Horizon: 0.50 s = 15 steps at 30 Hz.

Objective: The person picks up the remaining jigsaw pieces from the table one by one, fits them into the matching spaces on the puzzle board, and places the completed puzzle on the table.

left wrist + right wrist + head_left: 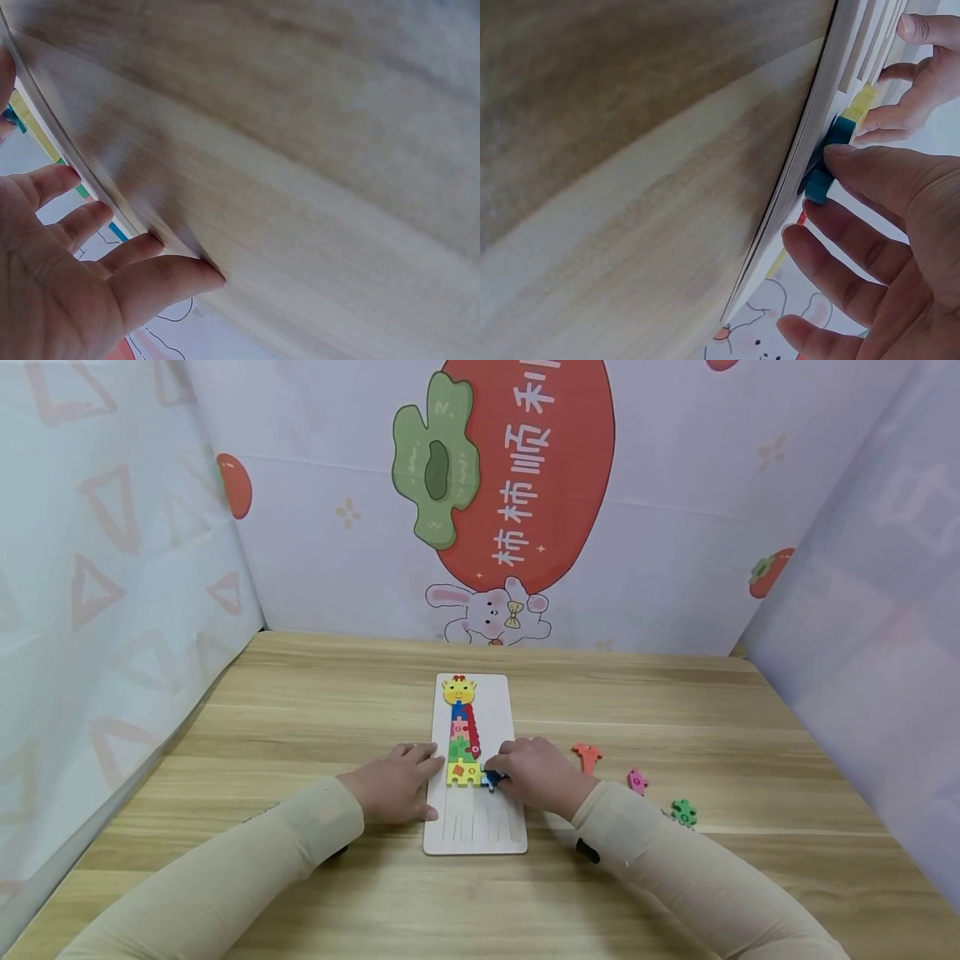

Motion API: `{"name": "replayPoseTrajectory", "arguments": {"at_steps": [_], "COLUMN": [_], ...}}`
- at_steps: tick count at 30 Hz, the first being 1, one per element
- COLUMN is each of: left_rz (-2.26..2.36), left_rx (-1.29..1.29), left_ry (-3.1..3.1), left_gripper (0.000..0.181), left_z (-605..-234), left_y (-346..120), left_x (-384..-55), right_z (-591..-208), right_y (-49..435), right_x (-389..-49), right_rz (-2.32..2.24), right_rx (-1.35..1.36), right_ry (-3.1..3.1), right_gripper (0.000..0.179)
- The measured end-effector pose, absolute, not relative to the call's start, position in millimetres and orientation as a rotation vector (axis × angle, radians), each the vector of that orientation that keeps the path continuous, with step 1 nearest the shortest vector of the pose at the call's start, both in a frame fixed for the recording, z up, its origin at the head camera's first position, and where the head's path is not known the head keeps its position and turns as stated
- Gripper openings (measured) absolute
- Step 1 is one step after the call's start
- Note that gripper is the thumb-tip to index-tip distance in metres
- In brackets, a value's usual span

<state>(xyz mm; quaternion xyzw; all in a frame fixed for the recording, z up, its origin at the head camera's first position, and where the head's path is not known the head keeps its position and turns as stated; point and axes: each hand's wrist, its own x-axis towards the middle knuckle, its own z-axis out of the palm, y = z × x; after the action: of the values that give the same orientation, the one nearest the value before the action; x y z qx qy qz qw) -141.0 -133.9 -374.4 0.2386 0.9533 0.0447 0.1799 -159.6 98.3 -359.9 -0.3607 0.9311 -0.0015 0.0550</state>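
A pale wooden puzzle board [495, 702] lies lengthwise on the table, with a giraffe's yellow head [459, 691] and several joined neck pieces in its upper half. At the lower end of these sits a yellow piece [459, 774]. My right hand [543, 774] pinches a dark blue puzzle piece [840, 132] between thumb and fingers, right beside the yellow piece; whether the two are fully joined I cannot tell. My left hand [393, 783] rests at the board's left edge, its fingers spread and loosely extended, fingertips touching the rim.
To the right of the board lie loose pieces: an orange one [587, 757], a pink one [637, 781] and a green one [683, 812]. The wood-grain table [337, 693] is bordered by printed cloth walls [322, 560] at the back and sides.
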Motion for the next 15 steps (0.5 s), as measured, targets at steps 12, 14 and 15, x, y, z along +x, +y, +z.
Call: {"name": "replayPoseTrajectory", "arguments": {"at_steps": [12,14,15], "left_rz": [0.128,0.131,0.132], "left_rx": [0.667,0.667,0.667], "left_ry": [2.696,2.694,2.693], "left_gripper": [0.08,0.08,0.08], "left_z": [-372.7,-372.0,-371.8], "left_y": [-133.7,-133.6,-133.6], "left_x": [-139.7,-139.4,-139.4], "right_z": [-361.6,-362.0,-362.2], "right_y": [98.5,98.5,98.7], "right_x": [-160.7,-161.1,-161.3], "right_rz": [-0.003,-0.008,-0.01], "right_rx": [-1.077,-1.074,-1.074], "right_ry": [2.822,2.82,2.82], "right_gripper": [0.032,0.032,0.032]}}
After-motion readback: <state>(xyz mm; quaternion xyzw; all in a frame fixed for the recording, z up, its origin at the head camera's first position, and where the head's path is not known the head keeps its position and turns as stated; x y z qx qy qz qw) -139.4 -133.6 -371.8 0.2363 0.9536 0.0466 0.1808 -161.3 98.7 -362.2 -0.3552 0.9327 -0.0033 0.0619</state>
